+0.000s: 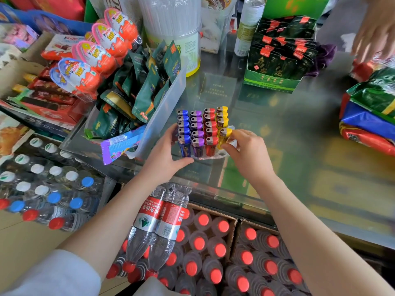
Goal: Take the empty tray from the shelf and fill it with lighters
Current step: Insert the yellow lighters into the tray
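White tray of upright lighters, left hand gripping its edge, right hand pinching a yellow lighter.

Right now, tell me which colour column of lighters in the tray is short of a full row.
The yellow-capped lighter column, rightmost in the clear plastic tray. An empty slot shows at its near end; the right hand pinches a yellow lighter there. Blue, purple and red columns look full.

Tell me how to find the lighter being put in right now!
On the glass counter, a white tray holds four rows of lighters. Find the yellow row on the right. The yellow lighter pinched by the right hand's fingers is the only tilted one.
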A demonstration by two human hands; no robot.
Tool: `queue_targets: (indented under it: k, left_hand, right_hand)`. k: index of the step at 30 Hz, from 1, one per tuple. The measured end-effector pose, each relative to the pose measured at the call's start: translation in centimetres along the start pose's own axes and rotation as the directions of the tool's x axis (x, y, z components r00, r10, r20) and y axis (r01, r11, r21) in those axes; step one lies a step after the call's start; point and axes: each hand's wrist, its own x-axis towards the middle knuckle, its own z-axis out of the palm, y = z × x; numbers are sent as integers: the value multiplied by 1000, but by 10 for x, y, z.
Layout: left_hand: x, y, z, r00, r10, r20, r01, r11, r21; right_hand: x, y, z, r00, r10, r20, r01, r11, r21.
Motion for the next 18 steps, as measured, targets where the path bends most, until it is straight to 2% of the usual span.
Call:
queue_targets:
  k: [2, 4, 9, 13, 15, 18]
  left_hand:
    - [0, 2, 0, 1000, 5, -5, -5, 1000, 7]
    - [1, 3, 0, 1000, 11, -6, -11, 1000, 21]
    - [2, 7, 0, 1000, 14, 1, -14, 999, 42]
    - [3, 10, -1, 1000, 12, 6, -12, 997, 72]
    - [4, 10, 0, 1000, 19, 4, -20, 995, 97]
    - [8, 12, 3, 999, 40, -12, -39, 991, 124]
  right_hand:
    - [-3, -1, 9, 994, 90, -60, -88, 995, 37]
    - [-3, 1, 13, 988, 96, -120, -93, 995, 25]
    - [2, 9, 6, 993, -97, -64, 90, 990, -112]
    - [1, 13, 6, 986, -160, -40, 151, 972, -181]
    - [-2, 18, 7, 993, -111, -47, 103, 984, -147]
    - [-7, 19, 8, 998, 50, -34, -49, 999, 16]
